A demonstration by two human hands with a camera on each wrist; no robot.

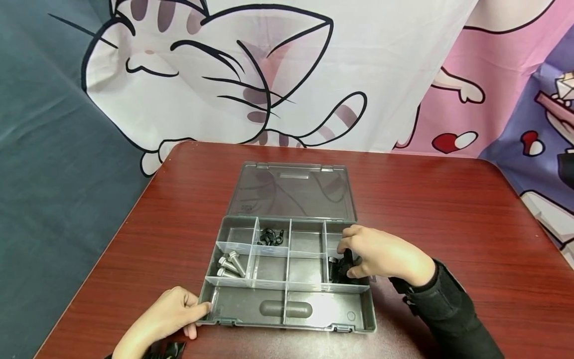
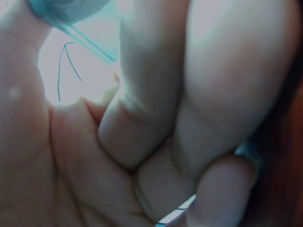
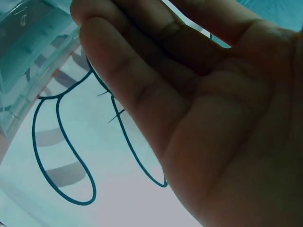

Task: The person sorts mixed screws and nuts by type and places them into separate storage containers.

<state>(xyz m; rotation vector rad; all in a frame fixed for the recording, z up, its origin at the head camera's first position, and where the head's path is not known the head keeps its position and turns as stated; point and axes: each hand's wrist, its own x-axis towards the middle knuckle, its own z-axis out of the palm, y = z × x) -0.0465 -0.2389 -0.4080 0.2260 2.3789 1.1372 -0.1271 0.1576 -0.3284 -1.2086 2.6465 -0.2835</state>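
Note:
A grey see-through compartment box (image 1: 329, 304) lies on the table with its lid (image 1: 293, 192) folded back. My left hand (image 1: 172, 311) grips the box's front left corner, thumb on the rim and the other fingers curled. In the left wrist view, those curled fingers (image 2: 151, 80) fill most of the picture. Over the right-hand compartment, my right hand (image 1: 378, 254) reaches down with bent fingers and pinches a black part (image 1: 348, 257) among other black parts; their exact kind is hard to make out. In the right wrist view, the right hand's fingers (image 3: 128, 75) hide their tips' contact.
Silver bolts (image 1: 232, 264) lie in the middle left compartment. Several small black pieces (image 1: 271, 237) sit in a back compartment. A reddish-brown table (image 1: 448, 209) carries the box, and a printed cat cloth (image 1: 381, 65) hangs behind it.

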